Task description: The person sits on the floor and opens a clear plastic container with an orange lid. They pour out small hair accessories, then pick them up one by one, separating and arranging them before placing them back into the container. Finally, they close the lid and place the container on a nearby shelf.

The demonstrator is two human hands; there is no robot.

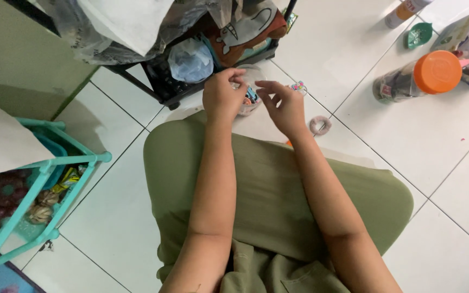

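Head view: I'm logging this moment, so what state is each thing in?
Left hand: gripping the clear small jar.
Right hand: fingers bent, beside the jar; contact unclear.
Orange-lidded jar: lying on its side, lid on.
Pink hair tie: flat on the floor tiles.
Teal rack: standing, holding items.

My left hand [222, 97] and right hand [283, 108] sit close together over a small clear container [251, 89], leaving only a narrow gap between them. Just beyond, a black rack [164, 89] stuffed with bags blocks the way forward. To my right the white tiled floor [424, 157] lies open past a pink hair tie [319, 125], until the orange-lidded jar [416, 78]. On my left, bare tiles separate my knee from a teal cart [55, 168].
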